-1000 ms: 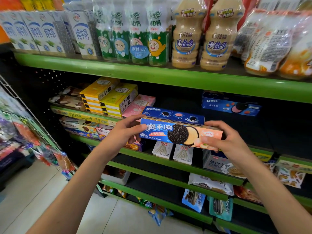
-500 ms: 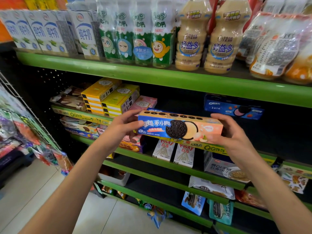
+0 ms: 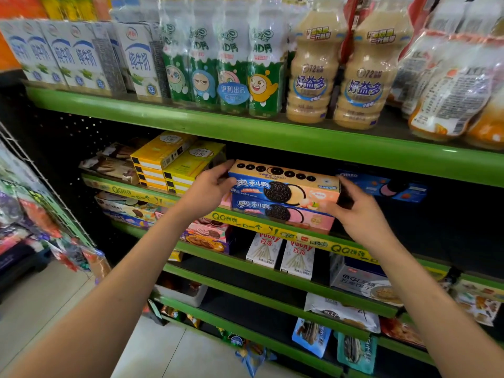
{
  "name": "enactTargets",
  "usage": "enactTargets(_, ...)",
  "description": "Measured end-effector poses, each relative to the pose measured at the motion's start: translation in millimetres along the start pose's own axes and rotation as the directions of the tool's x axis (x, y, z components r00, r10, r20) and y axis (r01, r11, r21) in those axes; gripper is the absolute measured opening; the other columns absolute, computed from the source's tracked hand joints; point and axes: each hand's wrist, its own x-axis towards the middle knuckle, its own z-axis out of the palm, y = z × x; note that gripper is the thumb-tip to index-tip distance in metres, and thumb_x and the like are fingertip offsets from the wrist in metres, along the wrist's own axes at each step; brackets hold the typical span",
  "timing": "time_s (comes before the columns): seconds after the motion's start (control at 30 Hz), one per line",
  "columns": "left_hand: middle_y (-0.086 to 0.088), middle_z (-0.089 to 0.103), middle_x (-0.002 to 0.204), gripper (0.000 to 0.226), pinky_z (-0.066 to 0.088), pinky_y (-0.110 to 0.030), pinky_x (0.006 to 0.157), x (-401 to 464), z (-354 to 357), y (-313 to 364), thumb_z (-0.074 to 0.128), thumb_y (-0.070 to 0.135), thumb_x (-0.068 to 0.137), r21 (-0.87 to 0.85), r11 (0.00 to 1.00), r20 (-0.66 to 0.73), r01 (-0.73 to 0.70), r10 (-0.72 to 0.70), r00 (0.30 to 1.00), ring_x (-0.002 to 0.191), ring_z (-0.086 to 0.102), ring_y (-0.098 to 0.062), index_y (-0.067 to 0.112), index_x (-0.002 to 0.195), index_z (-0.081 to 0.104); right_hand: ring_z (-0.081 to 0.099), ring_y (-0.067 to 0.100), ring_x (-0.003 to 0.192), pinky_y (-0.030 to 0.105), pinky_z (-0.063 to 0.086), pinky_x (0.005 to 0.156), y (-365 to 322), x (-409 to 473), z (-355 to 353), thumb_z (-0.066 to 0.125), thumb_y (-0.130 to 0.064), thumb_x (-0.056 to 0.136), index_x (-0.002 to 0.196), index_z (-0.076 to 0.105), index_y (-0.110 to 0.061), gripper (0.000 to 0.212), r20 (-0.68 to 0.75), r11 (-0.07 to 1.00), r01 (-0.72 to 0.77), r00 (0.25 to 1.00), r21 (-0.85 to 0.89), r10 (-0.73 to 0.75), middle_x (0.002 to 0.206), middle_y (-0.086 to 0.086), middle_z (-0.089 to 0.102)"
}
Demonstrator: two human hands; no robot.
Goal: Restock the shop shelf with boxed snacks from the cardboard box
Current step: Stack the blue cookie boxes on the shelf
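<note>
Milk cartons [image 3: 81,55] at eleven o'clock; yoghurt-drink bottles [image 3: 338,77] at one; Pocky boxes [image 3: 281,253] centre; hanging packets [image 3: 41,214], blurred, perhaps sweets, at nine.

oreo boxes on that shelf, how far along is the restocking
Done: one Oreo box already lies on the shelf behind the yellow price strip. In hand: a second Oreo box sits on top of it, gripped at its ends by the left hand and right hand, not yet released. Left: let go. The dark shelf space to the right, in front of a blue Oreo box, looks bare. The cardboard box is out of view.
</note>
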Motion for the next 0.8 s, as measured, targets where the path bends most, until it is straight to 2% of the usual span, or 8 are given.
enactTargets(0.1, 0.017, 0.065, 0.116, 0.050, 0.049, -0.011, 0.083, 2.4, 3.9, -8.6, 0.055, 0.012, 0.100, -0.040, 0.999, -0.031, -0.005, 0.003, 1.000, 0.100, 0.061, 0.010, 0.017, 0.148, 0.043, 0.054, 0.005, 0.125, 0.031, 0.039, 0.108, 5.4, -2.8, -1.0, 0.078, -0.028, 0.082, 0.145, 0.044, -0.031, 0.072, -0.001, 0.997, -0.033, 0.999, 0.065, 0.033, 0.134, -0.013, 0.060)
enactTargets(0.2, 0.024, 0.065, 0.113, 0.049, 0.049, -0.009, 0.083, 0.9, 8.1, -9.7, 0.055, 0.009, 0.099, -0.120, 0.993, -0.011, 0.001, -0.003, 1.000, 0.105, 0.062, 0.009, 0.019, 0.146, 0.045, 0.062, 0.006, 0.116, 0.036, 0.046, 0.104, 5.2, -4.1, -3.3, 0.079, -0.017, 0.081, 0.135, 0.056, -0.032, 0.060, 0.003, 0.975, -0.076, 0.997, 0.209, 0.078, 0.123, -0.012, 0.068)
enactTargets(0.27, 0.020, 0.066, 0.115, 0.049, 0.051, -0.011, 0.086, -0.5, 10.7, -10.4, 0.054, 0.006, 0.099, -0.144, 0.990, -0.002, 0.005, -0.005, 1.000, 0.108, 0.062, 0.006, 0.019, 0.146, 0.046, 0.065, 0.003, 0.109, 0.032, 0.048, 0.098, 5.6, -5.1, -4.6, 0.078, -0.011, 0.081, 0.119, 0.064, -0.042, 0.051, -0.003, 0.963, -0.083, 0.996, 0.256, 0.086, 0.116, -0.015, 0.071)
enactTargets(0.33, 0.014, 0.067, 0.117, 0.047, 0.051, -0.014, 0.088, -0.6, 11.4, -12.4, 0.052, 0.002, 0.099, -0.162, 0.987, -0.002, 0.004, -0.004, 1.000, 0.110, 0.062, 0.003, 0.016, 0.144, 0.048, 0.066, 0.001, 0.106, 0.024, 0.049, 0.091, 6.2, -6.6, -5.6, 0.076, -0.005, 0.081, 0.108, 0.066, -0.048, 0.052, 0.004, 0.960, -0.076, 0.997, 0.269, 0.078, 0.111, -0.019, 0.072)
enactTargets(0.47, 0.005, 0.068, 0.120, 0.044, 0.051, -0.015, 0.088, -3.2, 13.0, -15.1, 0.051, 0.001, 0.099, -0.169, 0.986, -0.007, 0.016, -0.017, 1.000, 0.113, 0.063, -0.005, 0.015, 0.141, 0.052, 0.065, 0.002, 0.109, 0.014, 0.052, 0.085, 14.2, -11.2, -8.6, 0.067, 0.017, 0.078, 0.117, 0.061, -0.036, 0.066, 0.036, 0.944, -0.080, 0.997, 0.319, 0.073, 0.112, -0.016, 0.072)
enactTargets(0.63, 0.009, 0.070, 0.115, 0.041, 0.053, -0.016, 0.082, -2.2, 14.7, -13.9, 0.053, 0.002, 0.099, -0.176, 0.984, -0.024, 0.012, -0.017, 1.000, 0.107, 0.065, -0.004, 0.016, 0.137, 0.056, 0.064, 0.004, 0.113, 0.017, 0.051, 0.092, 18.6, -15.4, -8.1, 0.069, 0.013, 0.078, 0.122, 0.061, -0.030, 0.062, 0.039, 0.944, -0.085, 0.996, 0.318, 0.077, 0.116, -0.013, 0.070)
enactTargets(0.8, 0.023, 0.073, 0.105, 0.035, 0.051, -0.010, 0.076, -4.3, 13.1, -14.5, 0.054, 0.005, 0.099, -0.165, 0.986, -0.035, 0.000, -0.006, 0.999, 0.102, 0.066, 0.003, 0.030, 0.123, 0.062, 0.061, -0.002, 0.115, 0.010, 0.049, 0.085, 22.1, -17.0, -7.7, 0.067, 0.013, 0.081, 0.138, 0.052, -0.018, 0.067, 0.035, 0.942, -0.080, 0.997, 0.326, 0.073, 0.124, -0.012, 0.065)
